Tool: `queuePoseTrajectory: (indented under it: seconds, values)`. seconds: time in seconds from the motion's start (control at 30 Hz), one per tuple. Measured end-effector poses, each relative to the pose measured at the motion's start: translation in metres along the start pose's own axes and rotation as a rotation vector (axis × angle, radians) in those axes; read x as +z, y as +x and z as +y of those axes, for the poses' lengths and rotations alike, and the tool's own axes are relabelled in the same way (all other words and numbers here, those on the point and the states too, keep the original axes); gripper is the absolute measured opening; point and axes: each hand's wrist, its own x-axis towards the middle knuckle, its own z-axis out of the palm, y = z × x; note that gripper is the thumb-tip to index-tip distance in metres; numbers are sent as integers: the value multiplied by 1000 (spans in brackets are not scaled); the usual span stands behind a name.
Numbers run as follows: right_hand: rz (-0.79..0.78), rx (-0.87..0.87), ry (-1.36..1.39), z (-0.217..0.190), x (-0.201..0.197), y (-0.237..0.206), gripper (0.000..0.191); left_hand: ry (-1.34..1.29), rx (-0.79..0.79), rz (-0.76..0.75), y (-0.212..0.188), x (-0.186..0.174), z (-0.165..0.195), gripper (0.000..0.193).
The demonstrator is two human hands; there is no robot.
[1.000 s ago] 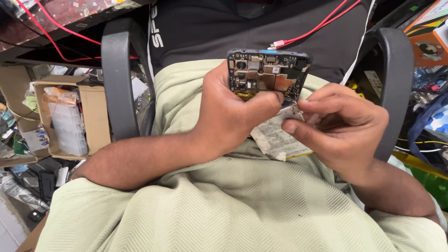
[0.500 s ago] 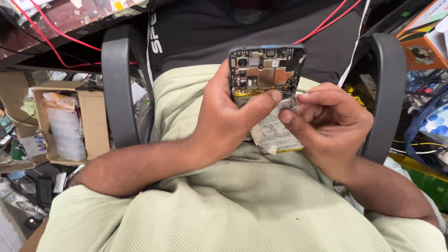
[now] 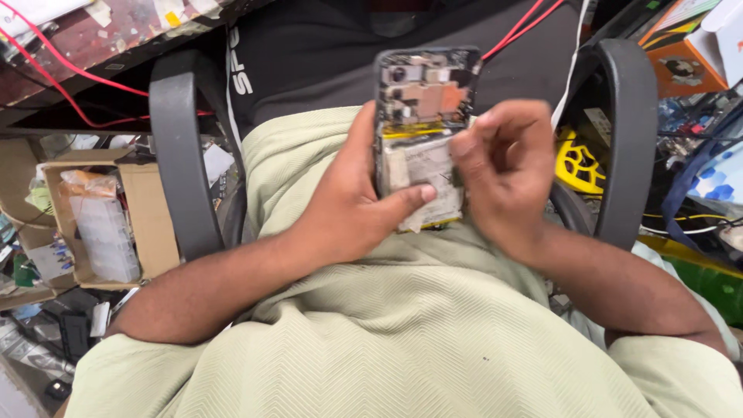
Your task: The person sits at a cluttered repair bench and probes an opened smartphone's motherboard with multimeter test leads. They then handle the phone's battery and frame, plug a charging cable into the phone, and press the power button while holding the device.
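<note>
My left hand (image 3: 352,209) grips an opened phone (image 3: 422,116) with its back cover off, held upright over my lap. Circuit boards and copper shields show at its top. A pale battery (image 3: 426,166) with a yellow edge sits in its lower half, and my left thumb lies across it. My right hand (image 3: 503,166) is closed against the phone's right edge, fingertips pinched at the battery's side. Whether a tool is in those fingers is hidden.
Grey chair armrests stand at left (image 3: 182,155) and right (image 3: 627,139). An open cardboard box (image 3: 108,224) with plastic packets sits at left. Red wires (image 3: 70,70) cross a cluttered bench top. An orange box (image 3: 685,46) and a yellow part (image 3: 576,162) lie at right.
The phone has turned from sideways to upright and the battery now lies inside it. My right hand has moved up against the phone's right edge.
</note>
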Motion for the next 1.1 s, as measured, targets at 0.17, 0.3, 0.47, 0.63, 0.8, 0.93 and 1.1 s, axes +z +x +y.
queuePoseTrajectory:
  seconds: [0.17, 0.3, 0.47, 0.63, 0.8, 0.93, 1.1]
  values:
    - [99, -77, 44, -9, -52, 44, 28, -340, 13, 229, 13, -16, 9, 70]
    - [-108, -116, -559, -9, -74, 71, 15, -485, 132, 361, 24, -43, 23, 57]
    - [-593, -481, -1250, 23, -47, 110, 38, -562, 134, 359, 50, -46, 31, 42]
    - [-602, -462, -1292, 43, -26, 120, 15, -691, 86, 420, 95, -32, 33, 39]
    - [-392, -470, -851, 10, -36, 104, 13, -769, 86, 451, 127, -26, 28, 40]
    - [-303, -53, -332, -14, -43, 96, 24, -773, 99, 455, 139, -18, 20, 44]
    - [-276, 139, -31, -13, -43, 96, 33, -758, 148, 443, 140, -5, 15, 48]
